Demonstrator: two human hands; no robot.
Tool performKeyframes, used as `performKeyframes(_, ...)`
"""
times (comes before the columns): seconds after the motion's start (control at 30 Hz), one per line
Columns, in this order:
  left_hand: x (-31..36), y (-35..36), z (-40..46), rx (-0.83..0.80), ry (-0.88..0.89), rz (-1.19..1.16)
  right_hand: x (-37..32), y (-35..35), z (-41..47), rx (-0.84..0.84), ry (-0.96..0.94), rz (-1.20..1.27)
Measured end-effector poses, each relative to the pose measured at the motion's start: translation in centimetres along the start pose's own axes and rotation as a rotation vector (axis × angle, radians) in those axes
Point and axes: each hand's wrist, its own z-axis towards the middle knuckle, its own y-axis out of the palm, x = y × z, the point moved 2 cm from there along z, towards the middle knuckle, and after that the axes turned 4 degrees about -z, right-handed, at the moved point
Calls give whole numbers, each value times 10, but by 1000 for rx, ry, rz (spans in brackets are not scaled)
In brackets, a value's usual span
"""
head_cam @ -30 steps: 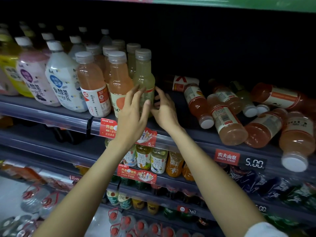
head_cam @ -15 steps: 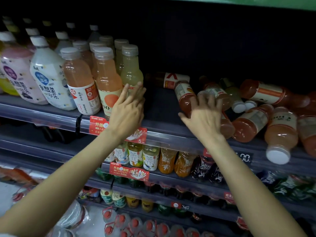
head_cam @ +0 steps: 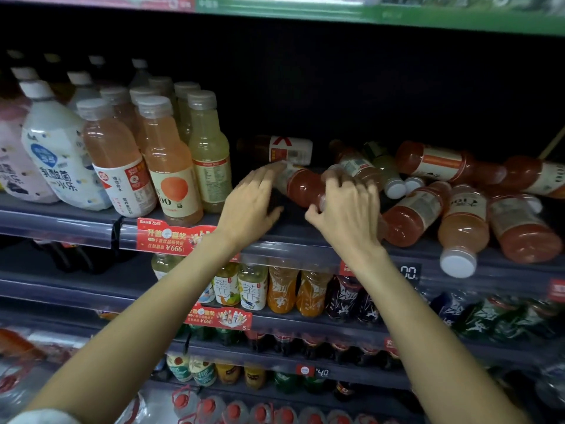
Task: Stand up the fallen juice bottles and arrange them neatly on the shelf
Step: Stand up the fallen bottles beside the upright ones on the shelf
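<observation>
A fallen red juice bottle (head_cam: 301, 186) lies on the dark shelf (head_cam: 305, 250), its cap end towards me. My right hand (head_cam: 348, 212) curls over its neck and cap end. My left hand (head_cam: 249, 206) reaches in with straight fingers, the tips touching the bottle's labelled far end. To the right, several more red and pink bottles lie in a heap (head_cam: 412, 212), one with its white cap (head_cam: 457, 263) hanging over the shelf edge. Another fallen bottle (head_cam: 287, 149) lies across the back. Upright juice bottles (head_cam: 209, 154) stand in rows at the left.
White yoghurt-drink bottles (head_cam: 58, 160) stand at the far left of the same shelf. Red price tags (head_cam: 165, 238) hang on the shelf rail. The lower shelves hold rows of tea and juice bottles (head_cam: 253, 289). A bare patch of shelf lies between the upright rows and the heap.
My right hand has closed over the red bottle's cap end. My left hand has left the upright yellow bottle and moved right to the red bottle's other end.
</observation>
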Motion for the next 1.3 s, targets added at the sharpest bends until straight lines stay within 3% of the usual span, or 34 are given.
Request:
performKeyframes(0.27,10,1,3,60,-24,-201,10,-33,-6,117,124,861)
performKeyframes(0.4,12,-8,2,148,-164,-304,9,-24,5,39,94,1075)
performKeyframes(0.6,3,-25,-8,377,-378,-507,-13,19,2,-319,32,1074)
performKeyframes(0.73,0,-29,-18,487,-465,-410,-48,35,6,-487,-73,1076)
performKeyframes(0.93,-13,-36,-31,373,-446,-278,-73,47,17,-477,-49,1136)
performKeyframes(1.1,-15,-47,-39,396,-445,-35,-86,49,16,-466,-21,1154)
performKeyframes(1.3,-14,-42,-30,414,-376,-36,-94,54,16,-369,39,1034)
